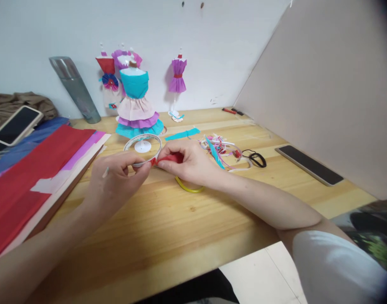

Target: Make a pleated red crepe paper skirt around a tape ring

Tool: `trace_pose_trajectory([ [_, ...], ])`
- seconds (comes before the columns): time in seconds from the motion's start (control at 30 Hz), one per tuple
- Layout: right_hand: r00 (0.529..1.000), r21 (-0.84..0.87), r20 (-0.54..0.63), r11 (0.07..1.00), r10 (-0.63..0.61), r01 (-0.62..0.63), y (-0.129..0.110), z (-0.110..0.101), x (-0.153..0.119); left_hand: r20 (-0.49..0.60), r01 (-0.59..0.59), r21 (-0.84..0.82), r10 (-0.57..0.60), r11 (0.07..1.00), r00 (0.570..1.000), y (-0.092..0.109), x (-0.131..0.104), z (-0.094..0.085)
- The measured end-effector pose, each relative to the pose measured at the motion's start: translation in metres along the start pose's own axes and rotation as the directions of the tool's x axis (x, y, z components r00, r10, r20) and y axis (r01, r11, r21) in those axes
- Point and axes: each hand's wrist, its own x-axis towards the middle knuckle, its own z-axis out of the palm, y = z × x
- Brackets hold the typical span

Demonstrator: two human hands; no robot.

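My left hand [112, 179] is closed, thumb and index finger pinching the near edge of a thin pale ring [161, 145] with printed marks along its inside. A small piece of red crepe-like material [175, 158] lies against the ring between both hands. My right hand [190, 162] is closed on this red piece, its fingertips next to the ring and almost touching the left ones; part of the piece is hidden in the palm. Beneath the right wrist lies a yellow ring [189, 188]. Just behind the pale ring stands a dress form in a turquoise, cream and purple tiered dress [134, 84].
Other small dressed forms, one in a purple dress [179, 76], stand by the wall near a grey bottle [74, 88]. Red sheets [44, 169] are stacked at left beside a phone [17, 125]. Scraps [220, 145], a black hair tie [258, 159] and a dark flat device [309, 164] lie right.
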Motion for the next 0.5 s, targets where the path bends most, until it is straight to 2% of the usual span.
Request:
trace_pose_trajectory([
  [0.13,0.999,-0.015,-0.042,0.999,0.031,-0.032,-0.0030,-0.0002,0.0007,-0.010,-0.004,-0.006,0.004,1.000,1.000,0.0001,-0.0011,0.0001],
  [0.5,0.995,-0.028,-0.062,0.996,0.081,-0.083,0.0005,0.0023,0.0015,-0.010,-0.035,0.023,0.035,0.999,0.999,0.0000,-0.0021,-0.0004],
])
